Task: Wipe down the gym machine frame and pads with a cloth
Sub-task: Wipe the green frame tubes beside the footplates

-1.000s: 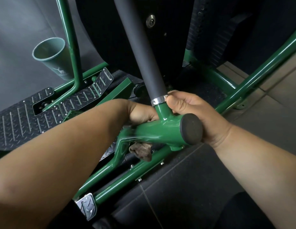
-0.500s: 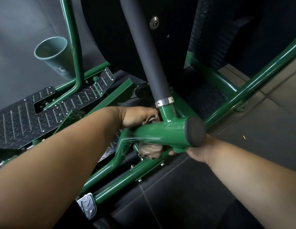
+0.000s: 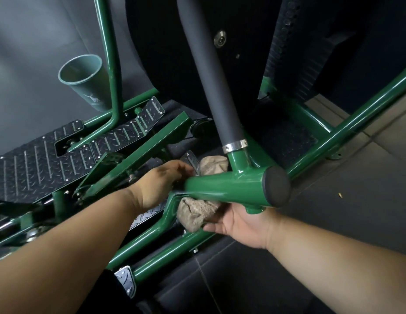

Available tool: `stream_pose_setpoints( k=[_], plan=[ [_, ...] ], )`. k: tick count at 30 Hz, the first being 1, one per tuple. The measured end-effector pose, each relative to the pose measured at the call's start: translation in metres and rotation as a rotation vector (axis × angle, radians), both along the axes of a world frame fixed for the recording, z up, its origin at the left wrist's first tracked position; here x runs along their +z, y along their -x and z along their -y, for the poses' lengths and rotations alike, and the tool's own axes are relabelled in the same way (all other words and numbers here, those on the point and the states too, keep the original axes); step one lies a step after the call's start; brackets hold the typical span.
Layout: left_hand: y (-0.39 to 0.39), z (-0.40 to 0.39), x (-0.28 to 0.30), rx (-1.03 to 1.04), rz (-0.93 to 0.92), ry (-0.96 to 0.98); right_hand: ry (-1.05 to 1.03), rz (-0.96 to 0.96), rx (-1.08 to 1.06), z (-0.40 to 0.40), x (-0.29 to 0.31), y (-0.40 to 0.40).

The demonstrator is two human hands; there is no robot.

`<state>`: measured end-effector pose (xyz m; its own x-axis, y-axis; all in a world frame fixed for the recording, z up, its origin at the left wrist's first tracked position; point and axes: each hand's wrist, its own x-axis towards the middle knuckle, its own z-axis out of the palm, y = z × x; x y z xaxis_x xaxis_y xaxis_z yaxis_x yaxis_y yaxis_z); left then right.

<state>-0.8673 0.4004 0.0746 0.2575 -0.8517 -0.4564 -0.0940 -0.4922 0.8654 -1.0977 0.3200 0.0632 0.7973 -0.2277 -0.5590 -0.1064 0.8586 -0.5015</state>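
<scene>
**Cloth wrapped around the green frame tube, a hand at each end**

Centre of the frame: a thick green frame tube (image 3: 224,189) with a black end cap (image 3: 277,186) is running left to right, and a dark foam-covered bar (image 3: 211,71) is rising from it toward the upper middle, joined through a silver collar (image 3: 235,145). A tan cloth (image 3: 195,211) is passing behind the tube: one bunch is showing above it, beside the base of the bar, and a larger bunch is hanging below it.

The left hand (image 3: 159,186), entering from the lower left, is reaching behind the tube at its left end; its fingers are hidden by the tube, so whether they are gripping the upper bunch of cloth cannot be told. The right hand (image 3: 240,225), entering from the lower right, is lying palm up just under the tube; its thumb and fingers are curling around the lower bunch and holding it against the underside of the tube.

Upper left: a grey-green cup (image 3: 86,80) is sitting tilted against a thin green upright (image 3: 109,64). Left of centre: a black tread-plate platform (image 3: 27,168) is lying under the frame. Lower right: dark floor tiles (image 3: 333,182).
</scene>
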Motion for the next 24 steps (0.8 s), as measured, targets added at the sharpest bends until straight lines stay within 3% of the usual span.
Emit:
stream_pose_setpoints(
  k=[5, 9, 18, 24],
  plan=[
    [-0.003, -0.016, -0.013, 0.105, 0.024, -0.054, -0.208, -0.025, -0.035, -0.021, -0.001, -0.031],
    [-0.007, -0.017, -0.021, 0.027, 0.076, -0.125, -0.273, -0.071, -0.146, -0.021, 0.006, -0.039],
    [-0.026, -0.015, -0.023, -0.064, 0.141, -0.148, -0.189, 0.194, -0.199, -0.017, 0.053, 0.014],
    [-0.029, -0.008, -0.024, -0.106, 0.129, -0.15, -0.193, 0.1, -0.193, -0.026, 0.049, -0.005]
  ],
)
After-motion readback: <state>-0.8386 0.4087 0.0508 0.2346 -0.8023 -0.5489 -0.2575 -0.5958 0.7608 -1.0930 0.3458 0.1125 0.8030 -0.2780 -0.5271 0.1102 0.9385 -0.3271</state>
